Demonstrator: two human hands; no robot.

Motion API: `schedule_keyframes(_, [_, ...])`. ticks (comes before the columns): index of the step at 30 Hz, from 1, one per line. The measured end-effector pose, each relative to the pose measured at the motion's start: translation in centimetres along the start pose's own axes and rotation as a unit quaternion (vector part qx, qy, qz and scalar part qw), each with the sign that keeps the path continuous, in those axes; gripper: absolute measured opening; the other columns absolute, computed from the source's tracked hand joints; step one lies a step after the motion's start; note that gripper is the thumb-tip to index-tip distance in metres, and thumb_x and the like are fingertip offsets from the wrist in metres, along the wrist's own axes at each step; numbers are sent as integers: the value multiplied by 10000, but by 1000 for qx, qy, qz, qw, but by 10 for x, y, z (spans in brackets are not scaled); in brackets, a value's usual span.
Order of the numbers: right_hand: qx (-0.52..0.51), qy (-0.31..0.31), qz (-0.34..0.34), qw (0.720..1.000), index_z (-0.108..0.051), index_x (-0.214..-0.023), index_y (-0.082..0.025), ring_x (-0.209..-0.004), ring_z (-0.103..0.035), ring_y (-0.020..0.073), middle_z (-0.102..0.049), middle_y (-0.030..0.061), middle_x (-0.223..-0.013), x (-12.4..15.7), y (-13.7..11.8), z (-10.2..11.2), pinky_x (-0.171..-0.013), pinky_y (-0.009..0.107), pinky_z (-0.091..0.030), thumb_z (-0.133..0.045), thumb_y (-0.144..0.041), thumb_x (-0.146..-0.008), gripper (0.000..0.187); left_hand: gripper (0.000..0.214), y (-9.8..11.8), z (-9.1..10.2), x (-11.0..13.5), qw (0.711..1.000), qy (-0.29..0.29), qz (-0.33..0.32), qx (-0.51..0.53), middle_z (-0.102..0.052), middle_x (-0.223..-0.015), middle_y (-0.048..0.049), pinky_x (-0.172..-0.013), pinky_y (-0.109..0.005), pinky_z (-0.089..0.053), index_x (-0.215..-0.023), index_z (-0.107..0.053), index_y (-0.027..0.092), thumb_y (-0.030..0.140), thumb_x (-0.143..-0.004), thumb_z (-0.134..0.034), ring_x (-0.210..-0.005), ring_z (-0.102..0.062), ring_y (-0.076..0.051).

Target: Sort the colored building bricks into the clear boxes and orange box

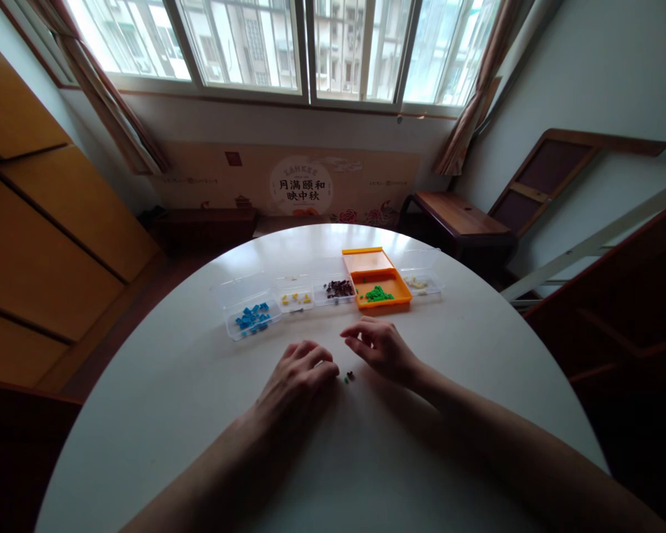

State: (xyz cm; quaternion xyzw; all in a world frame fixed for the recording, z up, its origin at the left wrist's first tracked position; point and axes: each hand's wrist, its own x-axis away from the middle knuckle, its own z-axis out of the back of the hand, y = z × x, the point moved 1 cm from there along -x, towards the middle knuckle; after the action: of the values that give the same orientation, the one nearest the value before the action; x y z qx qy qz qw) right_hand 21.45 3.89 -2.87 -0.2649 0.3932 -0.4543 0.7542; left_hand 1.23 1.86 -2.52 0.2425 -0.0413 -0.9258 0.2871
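Note:
Both of my hands rest on the round white table (160, 414), close together. My left hand (300, 374) lies knuckles up with its fingers curled under; what they hold, if anything, is hidden. My right hand (380, 348) has its fingers bent inward in a loose pinch, and nothing shows between them. Two tiny pieces, one green and one dark (348, 377), lie on the table between the hands. Beyond the hands stands a row of small boxes: a clear box of blue pieces (251, 317), one with yellow pieces (295, 298), one with dark pieces (338, 289), an orange box with green pieces (378, 294), and a clear box with pale pieces (419, 282).
A wooden cabinet (44, 244) stands at the left. A dark wooden bench (455, 215) and a leaning wooden frame (549, 178) are at the right. Windows with curtains run along the far wall. The table's far edge curves just behind the boxes.

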Motion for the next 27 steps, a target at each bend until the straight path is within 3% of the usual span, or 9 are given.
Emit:
schedule_keyframes(7, [-154,-108,-53,981,-732,-856,-140,-601,-541,104,-647,28,-726,3,-22,-6,-578,220,-434,-590,-254,-834,184,84,2,10,-1,988,152,-8,-18,-639,-824,-11,-776,-300,-355,-890,-593,199,120,-891,-564,-821,-497,-153])
schedule_keyframes(11, [-245,-130,-89,957,-722,-827,-133,-584,-545,101,-651,26,-712,4,-23,-11,-564,224,-458,-599,-303,-827,210,99,6,15,-3,981,190,-4,-30,-642,-817,-7,-772,-296,-365,-891,-602,209,113,-866,-604,-830,-501,-155])
schedule_keyframes(15, [-253,-128,-102,953,-719,-837,-137,-546,-550,104,-648,16,-655,4,-17,-13,-531,225,-455,-646,-322,-788,205,86,8,16,-3,980,197,1,-41,-643,-801,-4,-771,-297,-372,-854,-601,208,123,-860,-614,-827,-512,-153])
schedule_keyframes(21, [-133,-19,-52,990,-715,-823,-156,-622,-577,117,-698,37,-746,-6,4,-8,-612,238,-469,-642,-261,-786,133,72,5,12,-2,984,175,18,-37,-636,-782,-6,-773,-309,-375,-799,-590,196,191,-863,-623,-802,-515,-155])
schedule_keyframes(27, [-18,173,-67,983,-714,-848,-148,-587,-534,123,-696,60,-786,-21,37,22,-596,254,-461,-597,-289,-808,188,76,9,0,1,998,62,-5,-21,-651,-931,-38,-829,-338,-377,-931,-619,205,248,-883,-580,-915,-524,-189])
